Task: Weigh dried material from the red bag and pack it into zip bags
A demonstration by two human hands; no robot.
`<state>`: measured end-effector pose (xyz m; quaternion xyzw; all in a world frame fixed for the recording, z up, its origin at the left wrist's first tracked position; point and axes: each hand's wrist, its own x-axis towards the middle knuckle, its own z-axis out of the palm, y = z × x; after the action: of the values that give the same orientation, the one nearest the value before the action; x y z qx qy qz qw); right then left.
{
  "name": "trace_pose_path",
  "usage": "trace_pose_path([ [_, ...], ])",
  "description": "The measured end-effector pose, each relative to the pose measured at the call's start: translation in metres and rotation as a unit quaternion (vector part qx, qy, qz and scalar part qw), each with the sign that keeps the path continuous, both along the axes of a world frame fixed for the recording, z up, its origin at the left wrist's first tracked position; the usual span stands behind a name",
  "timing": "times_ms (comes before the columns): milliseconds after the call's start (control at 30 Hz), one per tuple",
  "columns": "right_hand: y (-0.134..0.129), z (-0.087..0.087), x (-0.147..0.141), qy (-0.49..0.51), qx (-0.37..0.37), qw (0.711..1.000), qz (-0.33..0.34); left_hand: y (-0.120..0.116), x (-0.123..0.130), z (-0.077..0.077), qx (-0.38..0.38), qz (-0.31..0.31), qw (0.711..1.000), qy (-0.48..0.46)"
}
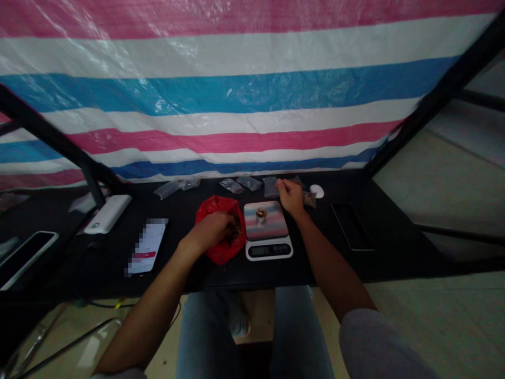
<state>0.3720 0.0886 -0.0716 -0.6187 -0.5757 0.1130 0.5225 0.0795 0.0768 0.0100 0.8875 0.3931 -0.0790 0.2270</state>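
Note:
A red plastic bag (221,257) lies open on the black table, with small brownish pieces inside. My left hand (215,229) reaches into its mouth; the fingers are bent down at the pieces, and their tips are hidden. Right of the bag, a white digital scale (272,231) carries a small metal cup (261,215) with gold-coloured pieces in it. Beyond the scale's back right corner, my right hand (290,196) is closed, thumb and fingers together, beside a clear plastic bag (270,187). Whatever it may hold is too small to make out.
Several clear bags (249,182) lie along the back edge. A small bag with brown contents (309,199) and a white round item (316,191) are at right, near a black phone-like slab (352,226). At left are a lit phone (149,246) and a white device (108,213).

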Motion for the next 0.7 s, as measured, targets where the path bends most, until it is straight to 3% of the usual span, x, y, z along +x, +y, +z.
trace_pose_path([
  [367, 0.003, -0.002, -0.002, -0.004, 0.003, 1.0, 0.003, 0.028, -0.017, 0.005, 0.044, -0.026, 0.998, -0.02],
  [533, 0.002, 0.001, -0.005, 0.001, 0.002, 1.0, 0.012, 0.027, -0.015, 0.024, 0.051, -0.038, 0.997, -0.046],
  [700, 0.001, 0.003, -0.007, 0.008, -0.01, 1.0, 0.023, 0.02, 0.013, 0.048, 0.035, -0.051, 0.994, -0.093],
])
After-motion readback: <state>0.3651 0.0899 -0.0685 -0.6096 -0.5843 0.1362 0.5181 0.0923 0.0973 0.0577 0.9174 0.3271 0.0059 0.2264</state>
